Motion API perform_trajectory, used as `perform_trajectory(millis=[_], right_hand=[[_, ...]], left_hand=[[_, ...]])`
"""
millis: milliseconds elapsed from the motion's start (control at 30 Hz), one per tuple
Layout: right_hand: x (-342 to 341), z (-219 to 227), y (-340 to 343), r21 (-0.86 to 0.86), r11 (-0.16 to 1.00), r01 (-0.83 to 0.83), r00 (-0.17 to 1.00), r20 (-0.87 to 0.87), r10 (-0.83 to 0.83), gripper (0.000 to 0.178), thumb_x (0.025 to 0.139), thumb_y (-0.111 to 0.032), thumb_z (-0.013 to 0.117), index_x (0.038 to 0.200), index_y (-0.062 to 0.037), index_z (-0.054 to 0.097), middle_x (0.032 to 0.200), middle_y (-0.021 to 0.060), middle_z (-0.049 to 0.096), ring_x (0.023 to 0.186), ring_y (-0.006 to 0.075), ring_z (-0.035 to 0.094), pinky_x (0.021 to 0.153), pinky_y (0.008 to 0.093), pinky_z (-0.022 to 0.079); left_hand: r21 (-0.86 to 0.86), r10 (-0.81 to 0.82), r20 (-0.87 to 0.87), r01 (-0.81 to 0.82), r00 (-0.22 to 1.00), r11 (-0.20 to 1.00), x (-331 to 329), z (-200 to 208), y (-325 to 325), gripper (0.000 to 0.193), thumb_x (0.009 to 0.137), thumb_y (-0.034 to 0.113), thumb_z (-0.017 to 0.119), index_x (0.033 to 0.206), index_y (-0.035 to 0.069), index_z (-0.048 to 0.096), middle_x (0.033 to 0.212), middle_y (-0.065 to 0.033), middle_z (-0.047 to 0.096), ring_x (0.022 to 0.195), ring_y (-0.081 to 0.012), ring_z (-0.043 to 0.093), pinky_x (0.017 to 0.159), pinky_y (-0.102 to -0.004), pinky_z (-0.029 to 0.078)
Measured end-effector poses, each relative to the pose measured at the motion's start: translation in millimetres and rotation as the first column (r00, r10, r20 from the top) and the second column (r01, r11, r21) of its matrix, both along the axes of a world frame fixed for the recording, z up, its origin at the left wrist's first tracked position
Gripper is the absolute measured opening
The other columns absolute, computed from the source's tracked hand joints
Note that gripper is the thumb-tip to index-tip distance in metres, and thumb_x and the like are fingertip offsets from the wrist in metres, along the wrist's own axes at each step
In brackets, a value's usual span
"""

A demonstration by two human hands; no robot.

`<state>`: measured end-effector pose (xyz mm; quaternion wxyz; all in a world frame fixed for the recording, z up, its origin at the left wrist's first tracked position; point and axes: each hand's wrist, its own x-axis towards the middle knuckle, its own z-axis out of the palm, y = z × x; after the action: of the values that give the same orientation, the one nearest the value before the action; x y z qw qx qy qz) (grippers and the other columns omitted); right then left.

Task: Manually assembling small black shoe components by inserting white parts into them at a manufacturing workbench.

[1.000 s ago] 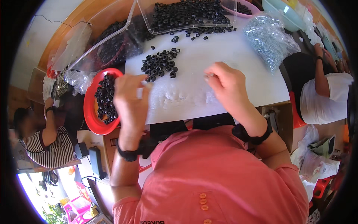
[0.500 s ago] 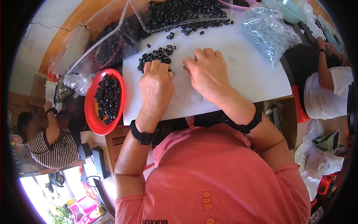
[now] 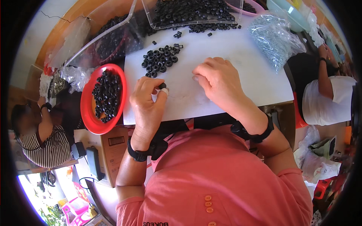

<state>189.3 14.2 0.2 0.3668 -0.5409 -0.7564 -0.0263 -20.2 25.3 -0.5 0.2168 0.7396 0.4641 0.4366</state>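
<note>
My left hand [image 3: 145, 101] pinches a small black ring-like plastic part [image 3: 162, 86] between thumb and forefinger, just above the white tabletop. Something white wraps the thumb tip. Beyond that hand lies a loose pile of similar black parts [image 3: 160, 59], some showing round holes. On the other side of the work surface [image 3: 188, 100], my right hand [image 3: 222, 79] is closed, its thumb bent against the curled fingers; anything within them is hidden. A red oval basin [image 3: 85, 100] to the left of my left hand contains many more black parts [image 3: 108, 96].
Clear plastic bins [image 3: 194, 25] of black parts stand along the far side and far left. A clear bag of pale bluish pieces [image 3: 273, 39] lies at the far right. One person [image 3: 47, 141] sits at left, another [image 3: 326, 98] at right. A cardboard box [image 3: 107, 150] stands below the basin.
My left hand has drawn back from the pile toward me, with a black part now visible in its pinch. My right hand has shifted slightly right and nearer.
</note>
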Motion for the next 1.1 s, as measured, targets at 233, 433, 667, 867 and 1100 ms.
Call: perform_trajectory(millis=[233,433,667,867,1100], right_hand=[[-40.0,14.1,14.0,-0.099,0.989,-0.109,0.991,0.067,0.116,0.006,0.077,-0.005,0.061,0.077,-0.0092,0.066,0.076,0.0099,0.066,0.070,0.0300,0.065,0.065,0.0421,0.050],[-54.0,5.4,42.6,-0.164,0.986,0.017,0.976,0.218,0.019,0.002,0.083,-0.010,0.063,0.083,-0.0113,0.064,0.075,0.0084,0.067,0.068,0.0300,0.066,0.060,0.0433,0.049],[-58.7,12.5,45.0,-0.214,0.977,0.004,0.972,0.231,0.046,0.008,0.080,-0.010,0.064,0.087,-0.0087,0.063,0.068,0.0133,0.066,0.068,0.0325,0.067,0.059,0.0447,0.050],[-56.5,8.5,51.2,-0.187,0.982,0.001,0.973,0.227,0.043,0.008,0.080,-0.009,0.063,0.088,-0.0080,0.062,0.067,0.0136,0.066,0.067,0.0333,0.067,0.058,0.0456,0.050],[-46.6,10.0,30.6,-0.172,0.985,-0.015,0.985,0.167,0.045,0.005,0.082,-0.008,0.061,0.087,-0.0080,0.060,0.070,0.0132,0.067,0.067,0.0330,0.067,0.058,0.0458,0.048]], left_hand=[[0.182,0.071,-0.220,-0.031,0.973,0.983,-18.7,-8.7,-4.1,0.023,0.070,-0.005,0.064,0.092,0.001,0.066,0.081,-0.0099,0.057,0.078,-0.0274,0.056,0.066,-0.0387,0.049],[0.251,0.069,-0.351,0.023,0.934,0.968,-19.2,-4.1,-12.9,0.028,0.071,-0.005,0.062,0.098,0.000,0.066,0.089,-0.0116,0.052,0.085,-0.0300,0.053,0.067,-0.0416,0.048],[0.323,0.035,-0.366,0.092,0.930,0.942,-12.1,-6.7,-2.1,0.024,0.071,-0.004,0.061,0.095,-0.001,0.065,0.088,-0.0117,0.053,0.084,-0.0300,0.053,0.066,-0.0402,0.049],[0.332,0.126,-0.265,-0.032,0.956,0.943,-8.0,-14.9,-1.3,0.018,0.071,-0.002,0.063,0.089,-0.001,0.064,0.086,-0.0122,0.052,0.084,-0.0302,0.052,0.066,-0.0405,0.048],[0.350,0.157,-0.369,-0.019,0.916,0.936,-13.4,-13.3,-5.8,0.012,0.071,-0.002,0.062,0.083,-0.001,0.062,0.087,-0.0128,0.051,0.084,-0.0304,0.050,0.068,-0.0400,0.045]])
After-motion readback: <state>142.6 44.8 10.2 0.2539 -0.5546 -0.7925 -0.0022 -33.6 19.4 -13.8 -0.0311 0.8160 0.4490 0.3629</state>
